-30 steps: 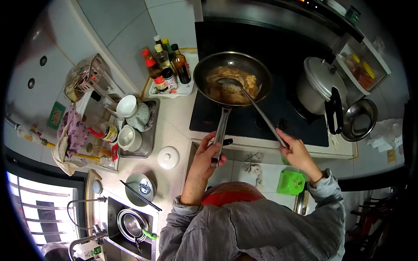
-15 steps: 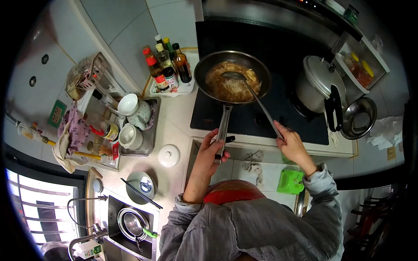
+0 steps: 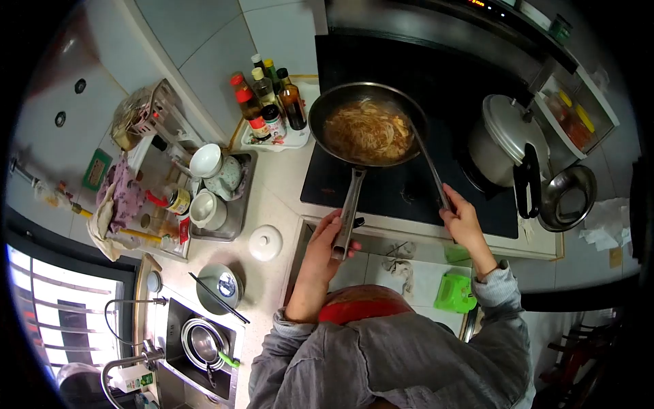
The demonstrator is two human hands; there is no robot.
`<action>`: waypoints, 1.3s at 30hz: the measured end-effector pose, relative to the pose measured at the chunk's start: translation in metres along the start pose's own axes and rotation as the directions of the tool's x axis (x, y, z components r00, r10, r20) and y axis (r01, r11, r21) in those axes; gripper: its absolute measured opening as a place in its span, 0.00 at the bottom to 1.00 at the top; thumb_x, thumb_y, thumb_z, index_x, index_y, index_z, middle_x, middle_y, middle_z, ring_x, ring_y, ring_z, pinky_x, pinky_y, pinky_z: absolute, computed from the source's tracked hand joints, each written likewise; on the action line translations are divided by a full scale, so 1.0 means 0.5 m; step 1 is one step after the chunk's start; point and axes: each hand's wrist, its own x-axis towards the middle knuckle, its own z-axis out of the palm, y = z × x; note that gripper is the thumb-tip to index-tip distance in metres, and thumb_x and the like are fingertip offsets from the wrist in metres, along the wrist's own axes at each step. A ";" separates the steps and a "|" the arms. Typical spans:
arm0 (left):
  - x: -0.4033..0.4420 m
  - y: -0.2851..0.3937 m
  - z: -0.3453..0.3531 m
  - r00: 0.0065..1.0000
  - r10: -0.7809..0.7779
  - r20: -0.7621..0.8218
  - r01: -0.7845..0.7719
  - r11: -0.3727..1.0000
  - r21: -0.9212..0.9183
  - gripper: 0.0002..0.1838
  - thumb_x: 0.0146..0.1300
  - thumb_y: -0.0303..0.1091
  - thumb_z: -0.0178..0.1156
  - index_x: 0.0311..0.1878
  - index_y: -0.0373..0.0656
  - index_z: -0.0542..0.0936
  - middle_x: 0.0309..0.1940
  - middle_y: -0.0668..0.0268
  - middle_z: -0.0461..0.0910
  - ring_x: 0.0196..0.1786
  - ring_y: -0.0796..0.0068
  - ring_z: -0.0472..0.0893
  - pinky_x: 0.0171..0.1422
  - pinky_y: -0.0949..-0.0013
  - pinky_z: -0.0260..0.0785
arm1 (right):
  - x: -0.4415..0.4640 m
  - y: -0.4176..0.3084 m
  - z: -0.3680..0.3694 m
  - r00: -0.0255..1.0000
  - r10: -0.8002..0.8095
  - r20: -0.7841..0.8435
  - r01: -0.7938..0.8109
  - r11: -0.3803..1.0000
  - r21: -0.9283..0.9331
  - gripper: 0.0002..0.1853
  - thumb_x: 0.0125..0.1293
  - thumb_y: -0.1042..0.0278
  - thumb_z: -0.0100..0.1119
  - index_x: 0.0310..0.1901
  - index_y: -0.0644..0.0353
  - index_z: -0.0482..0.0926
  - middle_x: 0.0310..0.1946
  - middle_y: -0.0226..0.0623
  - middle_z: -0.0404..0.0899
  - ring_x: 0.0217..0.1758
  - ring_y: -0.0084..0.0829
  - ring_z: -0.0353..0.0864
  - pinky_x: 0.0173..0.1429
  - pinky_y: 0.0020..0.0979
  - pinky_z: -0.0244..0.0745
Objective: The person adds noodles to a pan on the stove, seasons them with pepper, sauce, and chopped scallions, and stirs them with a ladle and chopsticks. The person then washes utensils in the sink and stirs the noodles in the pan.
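Observation:
My left hand is closed around the long handle of a dark frying pan at the front left of the cooktop. Inside the pan are noodles in brown sauce, with paler pieces along the right side. My right hand grips the handle end of a long metal spatula. Its shaft slants up over the pan's right rim, and its head is at the right inner side, not clearly visible.
A pressure cooker stands on the right burner, beside a metal bowl. Sauce bottles stand on a tray at left. Nearer are a white lid, a bowl with chopsticks and a sink.
The spatula head has moved from the middle of the noodles to the pan's right side, its shaft now steeper. My left hand keeps hold of the pan handle. The view has shifted slightly.

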 end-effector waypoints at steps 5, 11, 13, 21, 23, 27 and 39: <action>0.026 -0.021 -0.062 0.983 0.010 -0.184 -0.011 1.000 -0.005 0.17 0.64 0.38 0.49 0.55 0.43 0.69 0.41 0.65 0.76 0.32 0.72 0.77 0.26 0.71 0.67 | 0.015 0.025 -0.002 0.997 0.050 0.064 -0.063 0.974 0.218 0.29 0.57 0.80 0.50 0.63 0.57 0.63 0.25 0.29 0.71 0.18 0.15 0.63 0.19 0.20 0.59; 0.020 0.020 -0.115 0.907 0.076 -0.414 -0.095 0.995 -0.025 0.14 0.59 0.28 0.54 0.49 0.43 0.69 0.39 0.65 0.75 0.23 0.69 0.77 0.22 0.74 0.71 | 0.073 0.064 0.028 0.998 -0.064 0.002 0.062 0.984 0.165 0.28 0.61 0.78 0.47 0.64 0.55 0.61 0.23 0.28 0.70 0.17 0.15 0.61 0.18 0.21 0.57; 0.024 0.055 -0.159 0.854 0.155 -0.497 -0.190 0.982 -0.021 0.16 0.58 0.26 0.53 0.49 0.42 0.67 0.36 0.60 0.75 0.22 0.69 0.77 0.20 0.73 0.70 | 0.077 0.044 0.041 1.000 -0.024 -0.002 0.024 0.986 0.165 0.28 0.61 0.78 0.47 0.64 0.55 0.61 0.22 0.28 0.70 0.16 0.15 0.61 0.17 0.21 0.56; 0.074 0.228 -0.480 0.322 0.508 -0.799 -0.502 0.807 0.311 0.18 0.52 0.25 0.58 0.45 0.39 0.64 0.30 0.54 0.75 0.18 0.67 0.76 0.16 0.73 0.68 | 0.095 0.032 0.084 0.999 -0.005 -0.032 0.014 0.965 0.263 0.28 0.58 0.80 0.50 0.62 0.60 0.63 0.25 0.28 0.71 0.15 0.14 0.62 0.14 0.17 0.56; 0.089 0.264 -0.556 0.213 0.549 -0.808 -0.460 0.786 0.412 0.19 0.51 0.26 0.59 0.45 0.37 0.65 0.29 0.54 0.75 0.17 0.68 0.75 0.16 0.73 0.69 | 0.087 0.012 0.102 0.998 0.022 -0.067 -0.002 0.957 0.289 0.28 0.57 0.80 0.50 0.62 0.60 0.63 0.25 0.29 0.72 0.15 0.14 0.62 0.14 0.17 0.56; 0.098 0.323 -0.609 0.291 0.583 -0.759 -0.293 0.809 0.509 0.14 0.51 0.29 0.60 0.39 0.32 0.71 0.21 0.59 0.76 0.14 0.71 0.75 0.16 0.73 0.67 | 0.075 -0.021 0.128 0.995 0.042 -0.090 -0.012 0.949 0.314 0.28 0.57 0.79 0.52 0.62 0.61 0.63 0.26 0.29 0.73 0.16 0.14 0.63 0.14 0.18 0.57; 0.083 0.428 -0.614 0.221 0.943 -0.250 0.389 0.150 0.909 0.10 0.48 0.35 0.57 0.29 0.37 0.78 0.23 0.53 0.79 0.28 0.56 0.80 0.34 0.62 0.70 | 0.082 -0.062 0.186 0.994 0.054 -0.098 -0.026 0.962 0.273 0.28 0.57 0.81 0.51 0.61 0.58 0.65 0.29 0.31 0.77 0.15 0.15 0.64 0.15 0.19 0.56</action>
